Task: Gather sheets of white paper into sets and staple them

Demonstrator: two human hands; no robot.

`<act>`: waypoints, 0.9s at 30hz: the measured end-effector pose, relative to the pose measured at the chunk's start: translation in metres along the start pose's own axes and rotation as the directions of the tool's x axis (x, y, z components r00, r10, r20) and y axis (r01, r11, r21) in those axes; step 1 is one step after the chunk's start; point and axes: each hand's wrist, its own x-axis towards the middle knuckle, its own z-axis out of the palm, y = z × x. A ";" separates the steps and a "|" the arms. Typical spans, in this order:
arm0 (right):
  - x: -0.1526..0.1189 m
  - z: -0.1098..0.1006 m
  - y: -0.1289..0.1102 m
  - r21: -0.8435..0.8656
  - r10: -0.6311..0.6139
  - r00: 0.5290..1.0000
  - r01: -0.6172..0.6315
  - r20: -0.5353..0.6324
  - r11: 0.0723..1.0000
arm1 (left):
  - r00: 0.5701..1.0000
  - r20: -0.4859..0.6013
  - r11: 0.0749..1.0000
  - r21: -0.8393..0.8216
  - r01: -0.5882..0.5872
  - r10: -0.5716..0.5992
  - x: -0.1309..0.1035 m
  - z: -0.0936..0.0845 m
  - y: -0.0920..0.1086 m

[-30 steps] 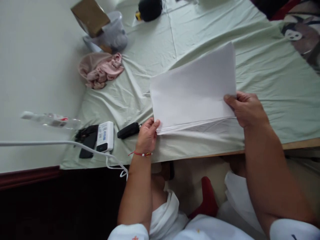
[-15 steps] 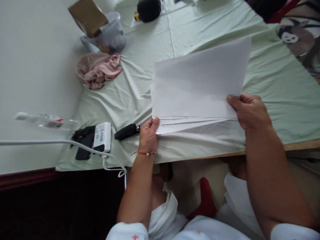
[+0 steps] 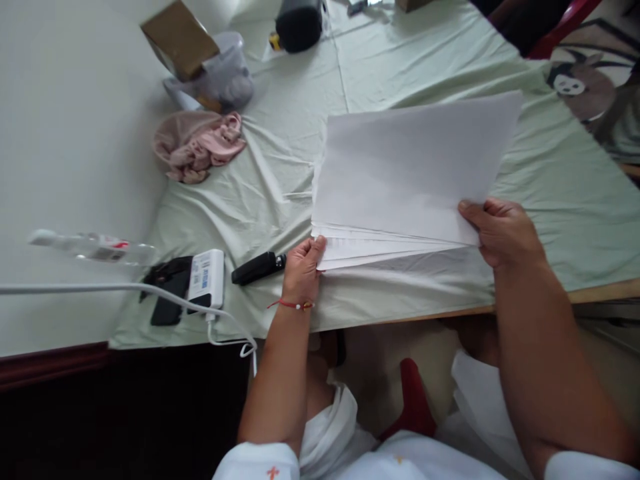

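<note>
Several white paper sheets (image 3: 410,167) are held over the cloth-covered table, fanned slightly apart along the edge nearest me. The top sheet looks blank; faint print shows on a lower one near my left hand. My left hand (image 3: 303,267), with a red string bracelet on the wrist, pinches the near left corner between thumb and fingers. My right hand (image 3: 507,230) grips the near right corner, its thumb on top and the fingers partly hidden beneath. A black cylindrical object (image 3: 257,268) lies just left of my left hand.
The green tablecloth (image 3: 425,293) is wrinkled. Along the left lie a white power strip or power bank (image 3: 206,280) with a cable, a dark phone (image 3: 170,300), a clear bottle (image 3: 100,247), pink cloth (image 3: 200,143) and a cardboard box (image 3: 180,40). A black case (image 3: 299,25) stands at the back.
Both hands and the sheets have shifted slightly to the right. The lower sheets are spread a little wider at the near left edge.
</note>
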 end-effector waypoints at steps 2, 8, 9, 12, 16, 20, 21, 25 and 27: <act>0.000 -0.001 0.000 0.009 0.024 1.000 -0.024 0.011 1.000 | 1.000 0.001 1.000 -0.025 0.016 -0.016 0.002 0.002 0.000; -0.004 -0.004 -0.001 0.018 0.094 0.996 -0.094 -0.008 0.995 | 0.999 0.026 0.998 -0.040 0.040 -0.039 0.006 -0.003 -0.002; -0.005 -0.005 -0.001 0.016 0.100 0.995 -0.100 -0.021 0.995 | 0.999 0.029 0.998 -0.036 0.045 -0.044 0.006 -0.004 -0.002; -0.007 -0.008 0.000 0.008 0.124 0.991 -0.124 -0.039 0.992 | 0.997 0.039 0.997 -0.022 0.071 -0.070 0.005 -0.009 0.000; -0.007 -0.010 0.002 -0.016 0.150 0.989 -0.150 -0.003 0.988 | 0.998 0.050 0.998 -0.039 0.052 -0.050 0.006 -0.011 -0.001; -0.005 -0.011 0.004 -0.037 0.157 0.987 -0.157 0.016 0.987 | 1.000 0.024 0.999 -0.044 0.001 0.000 0.009 -0.012 -0.003; -0.005 -0.011 0.004 -0.039 0.154 0.988 -0.154 0.015 0.987 | 1.000 0.023 0.999 -0.043 -0.004 0.005 0.010 -0.013 -0.003; -0.005 -0.009 0.004 -0.035 0.077 0.997 -0.077 0.016 0.996 | 0.998 0.054 0.998 -0.050 -0.027 0.029 0.015 -0.016 0.002; -0.008 -0.006 0.004 -0.022 -0.003 1.000 0.003 0.021 1.000 | 0.997 0.075 0.998 -0.056 -0.030 0.034 0.019 -0.018 0.005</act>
